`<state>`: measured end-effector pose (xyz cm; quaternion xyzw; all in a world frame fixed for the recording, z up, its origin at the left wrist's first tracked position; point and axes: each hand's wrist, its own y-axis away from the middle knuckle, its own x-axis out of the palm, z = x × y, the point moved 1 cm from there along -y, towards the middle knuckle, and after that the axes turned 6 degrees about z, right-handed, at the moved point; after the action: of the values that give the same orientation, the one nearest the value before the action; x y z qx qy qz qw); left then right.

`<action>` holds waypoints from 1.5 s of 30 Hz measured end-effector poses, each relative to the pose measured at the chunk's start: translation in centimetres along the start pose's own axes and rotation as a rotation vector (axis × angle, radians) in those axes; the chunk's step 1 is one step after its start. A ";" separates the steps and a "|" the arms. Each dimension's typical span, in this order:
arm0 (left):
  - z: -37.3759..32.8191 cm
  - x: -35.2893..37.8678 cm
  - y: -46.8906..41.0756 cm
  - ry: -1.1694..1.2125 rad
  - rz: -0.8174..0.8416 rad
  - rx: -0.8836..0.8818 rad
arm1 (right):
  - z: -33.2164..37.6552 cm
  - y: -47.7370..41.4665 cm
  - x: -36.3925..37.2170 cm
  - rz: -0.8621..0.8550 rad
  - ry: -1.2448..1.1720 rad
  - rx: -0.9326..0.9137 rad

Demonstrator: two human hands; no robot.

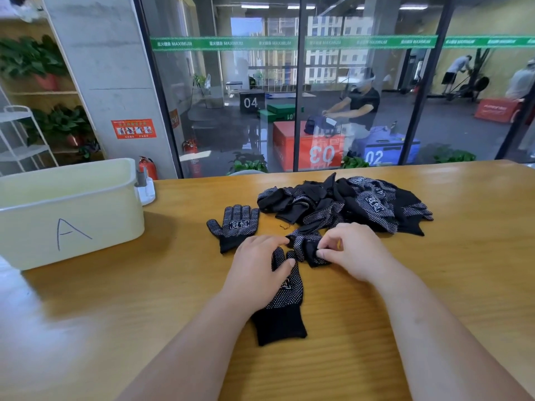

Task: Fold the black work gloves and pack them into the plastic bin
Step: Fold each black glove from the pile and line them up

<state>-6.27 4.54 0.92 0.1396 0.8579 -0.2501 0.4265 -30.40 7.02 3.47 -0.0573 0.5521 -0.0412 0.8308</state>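
A black dotted work glove [285, 308] lies flat in front of me, cuff toward me. My left hand [257, 267] rests on its palm and fingers, thumb laid across it. My right hand [351, 250] pinches a crumpled second glove [305, 246] just beyond the first glove's fingertips. Another flat glove [234, 227] lies palm up to the left. A heap of several black gloves [347, 204] sits behind. The pale plastic bin [72, 224], marked "A", stands at the left and looks empty.
The wooden table [434, 285] stretches to a glass wall behind. A white item with a grey part [144, 189] sits right of the bin. Shelves with plants [34, 82] stand at the far left.
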 end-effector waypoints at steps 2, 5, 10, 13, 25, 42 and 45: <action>-0.1 -0.2 0.1 0.014 -0.039 0.000 | 0.5 0.1 -0.1 -0.050 -0.067 -0.019; -0.2 -0.6 0.1 0.050 -0.090 -0.002 | 1.5 0.2 -0.2 -0.125 -0.303 -0.034; -0.7 -0.7 0.3 0.179 -0.132 0.015 | 3.9 0.7 -0.7 -0.141 -0.776 -0.047; -1.1 -0.7 0.4 0.230 -0.147 -0.007 | 5.2 1.1 -0.8 -0.137 -0.921 -0.078; 2.9 -2.6 -0.3 0.081 -0.214 -0.465 | 3.6 0.0 1.3 -0.195 -0.632 -0.127; 3.9 -3.9 -0.4 -0.278 -0.209 -0.031 | 5.0 0.4 2.6 0.221 -0.050 -0.368; 4.1 -4.9 -0.1 -0.268 -0.240 -0.004 | 4.8 0.2 2.6 0.224 -0.016 -0.326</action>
<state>-0.72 2.11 2.77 0.0010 0.8045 -0.3137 0.5044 -24.93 7.17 2.96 -0.1297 0.5479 0.1418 0.8142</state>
